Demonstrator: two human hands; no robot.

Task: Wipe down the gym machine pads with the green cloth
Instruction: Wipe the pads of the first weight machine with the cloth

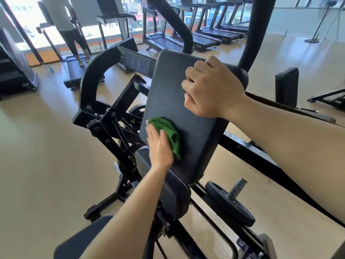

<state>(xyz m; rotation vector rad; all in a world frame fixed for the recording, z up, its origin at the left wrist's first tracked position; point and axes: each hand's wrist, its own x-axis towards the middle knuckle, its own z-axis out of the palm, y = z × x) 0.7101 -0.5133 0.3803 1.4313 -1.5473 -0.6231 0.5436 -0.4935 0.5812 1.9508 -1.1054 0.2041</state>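
A tall dark back pad (173,94) of a black gym machine stands tilted in the middle of the view. My left hand (159,146) lies flat on a crumpled green cloth (169,132) and presses it against the pad's lower left part. My right hand (211,88) grips the pad's upper right edge with curled fingers. Below the back pad is a smaller dark pad (173,193), partly hidden by my left forearm. Another dark seat pad (82,240) shows at the bottom left.
A weight plate on a steel peg (231,204) sits low on the right. The black machine frame (110,124) spreads to the left. A person (65,28) stands on a treadmill at the back left. Several treadmills (205,38) line the windows. Another pad (286,86) stands at right.
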